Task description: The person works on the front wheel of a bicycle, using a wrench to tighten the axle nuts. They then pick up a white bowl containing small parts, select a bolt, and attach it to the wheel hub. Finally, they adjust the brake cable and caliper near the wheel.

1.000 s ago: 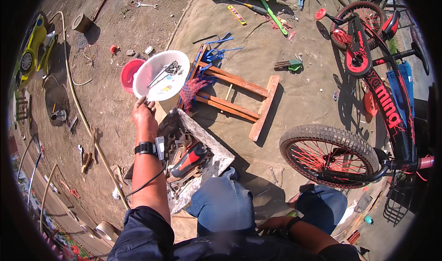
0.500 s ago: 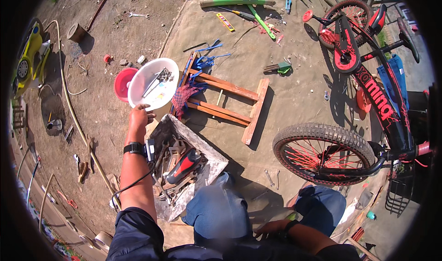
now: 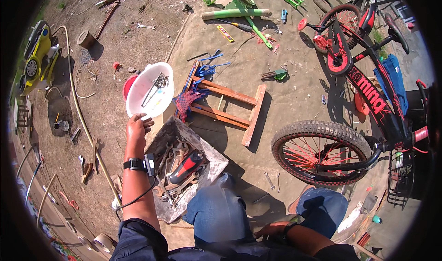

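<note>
At the near rim of a white plastic basin (image 3: 138, 97), my left hand (image 3: 138, 130) is closed with its fingers on the edge. Small metal parts and a thin rod-like tool (image 3: 151, 95) lie inside the basin. The basin tilts over a red bowl (image 3: 128, 87), hiding most of it. Below my left wrist, a worn toolbox (image 3: 207, 153) holds several wrenches and a red-and-black power tool (image 3: 185, 167). My right hand (image 3: 272, 229) rests by my knees in shadow; its fingers look loosely extended, with nothing seen in them.
An upturned wooden stool frame (image 3: 255, 116) with blue straps lies ahead. On the right, a black-and-red bicycle (image 3: 368, 88) lies on its side. Two wrenches (image 3: 270, 180) rest near my feet. A hose (image 3: 76, 95) runs along the left, near a yellow toy car (image 3: 37, 63).
My left hand has shifted the white basin slightly left, so it covers more of the red bowl. The view has moved a little. My right hand stays by my knees.
</note>
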### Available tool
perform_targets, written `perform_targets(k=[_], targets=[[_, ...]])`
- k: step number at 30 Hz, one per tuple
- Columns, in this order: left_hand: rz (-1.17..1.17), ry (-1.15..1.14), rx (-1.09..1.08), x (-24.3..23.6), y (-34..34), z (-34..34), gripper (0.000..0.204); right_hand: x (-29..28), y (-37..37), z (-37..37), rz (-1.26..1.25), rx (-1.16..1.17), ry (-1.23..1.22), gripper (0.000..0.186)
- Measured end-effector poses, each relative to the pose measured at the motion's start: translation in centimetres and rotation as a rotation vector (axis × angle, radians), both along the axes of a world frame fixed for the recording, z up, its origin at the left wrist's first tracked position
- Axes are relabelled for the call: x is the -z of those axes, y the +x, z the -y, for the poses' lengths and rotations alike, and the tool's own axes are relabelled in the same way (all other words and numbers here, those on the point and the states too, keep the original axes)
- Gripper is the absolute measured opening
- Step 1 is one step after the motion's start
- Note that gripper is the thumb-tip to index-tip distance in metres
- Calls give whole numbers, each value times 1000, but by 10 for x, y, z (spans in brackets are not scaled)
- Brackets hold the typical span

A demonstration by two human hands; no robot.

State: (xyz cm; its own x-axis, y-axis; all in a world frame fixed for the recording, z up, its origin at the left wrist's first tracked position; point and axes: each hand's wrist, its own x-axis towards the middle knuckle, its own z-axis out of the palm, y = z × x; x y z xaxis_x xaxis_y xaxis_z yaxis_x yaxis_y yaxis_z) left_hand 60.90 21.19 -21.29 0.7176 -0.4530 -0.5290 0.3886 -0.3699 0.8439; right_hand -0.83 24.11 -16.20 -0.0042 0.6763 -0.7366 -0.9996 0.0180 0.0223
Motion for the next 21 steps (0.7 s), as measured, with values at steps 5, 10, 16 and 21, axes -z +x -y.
perform_targets(k=[5,10,16,21], targets=[[37,-110,30,-55,-33,-28,35,-4,6,1,-28,313,-116,51],[64,-179,131,-120,-84,-50,26,32,-9,24,3,397,-435,54],[134,-141,258,-187,-144,-80,26,-72,42,103,427,850,-715,70],[88,-238,358,-241,-206,-88,27,-141,40,124,766,1082,-736,91]])
